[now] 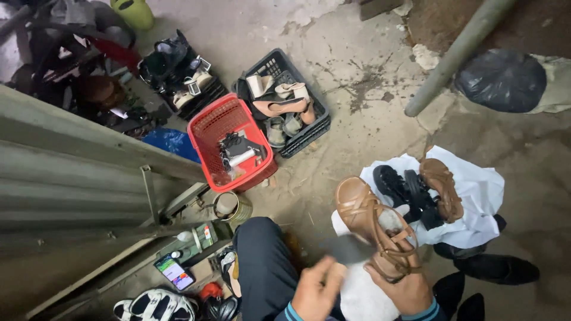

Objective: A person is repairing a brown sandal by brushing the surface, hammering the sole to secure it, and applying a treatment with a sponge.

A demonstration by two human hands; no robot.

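Observation:
My right hand [405, 291] grips a brown strappy sandal [369, 220] by its heel end, sole side resting on a white cloth [361, 300] over my lap. My left hand [317, 290] is just left of it, fingers curled around a blurred grey object [351, 249] that lies against the sandal's side. What that object is cannot be told. The matching brown sandal [443, 187] lies on a white sheet [482, 196] on the floor to the right, beside a pair of black chunky sandals [407, 193].
A red basket [205, 128] with small items and a black crate [315, 128] of shoes stand ahead on the concrete floor. A tin can [232, 208], a phone [174, 272], black shoes [496, 268], a grey pole [458, 53] and a black bag [502, 80] surround me. Corrugated metal is at left.

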